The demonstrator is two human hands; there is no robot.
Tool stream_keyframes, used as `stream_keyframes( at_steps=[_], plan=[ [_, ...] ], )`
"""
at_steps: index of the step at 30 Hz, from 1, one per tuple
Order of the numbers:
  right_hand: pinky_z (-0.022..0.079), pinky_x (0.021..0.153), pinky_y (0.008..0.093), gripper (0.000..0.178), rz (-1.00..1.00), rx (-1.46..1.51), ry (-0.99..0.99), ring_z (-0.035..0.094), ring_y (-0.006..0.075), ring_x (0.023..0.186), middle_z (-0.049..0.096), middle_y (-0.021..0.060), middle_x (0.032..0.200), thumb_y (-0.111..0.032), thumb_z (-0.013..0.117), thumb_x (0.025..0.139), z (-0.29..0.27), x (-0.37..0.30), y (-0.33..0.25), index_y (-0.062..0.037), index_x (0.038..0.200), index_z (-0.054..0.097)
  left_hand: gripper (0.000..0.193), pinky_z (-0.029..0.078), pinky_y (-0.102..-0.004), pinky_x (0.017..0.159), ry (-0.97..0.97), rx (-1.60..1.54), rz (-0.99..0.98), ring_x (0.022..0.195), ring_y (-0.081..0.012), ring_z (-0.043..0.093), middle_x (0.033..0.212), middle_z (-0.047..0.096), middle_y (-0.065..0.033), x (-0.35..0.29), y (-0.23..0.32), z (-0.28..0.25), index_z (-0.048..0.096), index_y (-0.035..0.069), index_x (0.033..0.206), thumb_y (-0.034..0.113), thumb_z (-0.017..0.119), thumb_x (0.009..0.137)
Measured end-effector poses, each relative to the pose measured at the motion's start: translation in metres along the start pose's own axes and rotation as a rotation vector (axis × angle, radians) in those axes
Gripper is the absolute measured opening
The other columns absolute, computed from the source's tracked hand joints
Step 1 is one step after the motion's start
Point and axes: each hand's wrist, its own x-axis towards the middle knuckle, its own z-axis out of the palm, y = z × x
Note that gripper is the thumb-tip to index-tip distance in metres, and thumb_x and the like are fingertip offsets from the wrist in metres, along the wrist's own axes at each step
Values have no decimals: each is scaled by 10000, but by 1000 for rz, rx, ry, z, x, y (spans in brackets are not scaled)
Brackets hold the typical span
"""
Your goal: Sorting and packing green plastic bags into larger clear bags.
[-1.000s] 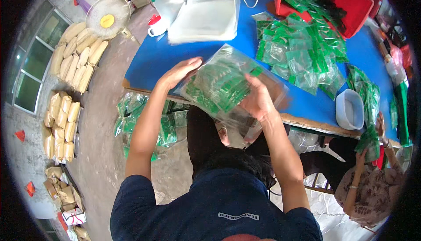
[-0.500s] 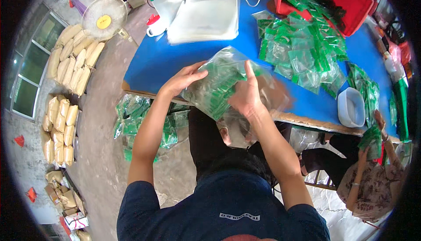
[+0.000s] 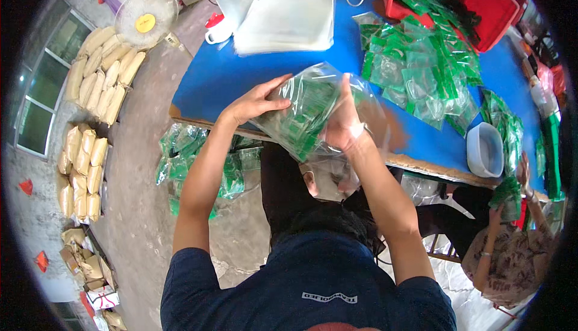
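Observation:
Between my two hands, over the table's front edge, is a clear plastic bag (image 3: 310, 78) with flat green-and-clear packets (image 3: 304, 114) in it. My left hand (image 3: 257, 103) grips the bag's left side, thumb on top and fingers partly behind the film. On the other side, my right hand (image 3: 344, 125) holds the bag with its thumb pointing up. The film covers or hides most of that hand's fingers. Loose clear film hangs below and to the right of the packets, above my lap.
A pile of green packets (image 3: 421, 72) lies on the blue table (image 3: 205, 84), spilling from a red bin (image 3: 497, 12). Clear bags (image 3: 283, 24) fill a translucent tub beside a red-lidded jug (image 3: 218, 29). A white basin (image 3: 484, 150) stands near a co-worker's hands (image 3: 524, 174). More packets (image 3: 232, 174) lie below the table.
The view has shifted slightly. My right hand has turned a little and is less blurred, while both hands still hold the bag in about the same place.

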Motion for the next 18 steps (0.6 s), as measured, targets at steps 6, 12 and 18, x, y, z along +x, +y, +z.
stream_keyframes(
  at_steps=[6, 12, 18],
  plan=[
    [430, 1045, 527, 632, -145, -73, 338, 585, 315, 1149, 589, 149, 1274, -557, 376, 1014, 22, -28, 4, -63, 1394, 480, 881, 368, -327, 1079, 120, 159, -51, 1268, -197, 494, 1420, 516, -115, 2, -27, 7, 368, 53, 1516, 331, 812, 808],
    [496, 980, 468, 368, -189, -304, 399, 609, 270, 1079, 607, 138, 1165, -272, 493, 988, -7, -47, 1, -48, 1277, 536, 822, 327, -335, 1120, 49, 22, 42, 1336, -191, 439, 1460, 479, -93, 8, -4, 30, 349, 37, 1522, 251, 766, 847],
    [446, 1023, 478, 386, 7, -61, 316, 572, 289, 1125, 545, 165, 1275, -215, 557, 964, 4, -26, -9, 6, 1277, 511, 799, 321, -337, 1127, 71, -87, -29, 1330, -188, 443, 1472, 469, -75, 4, -9, 30, 315, 37, 1536, 201, 729, 873]
  ],
)
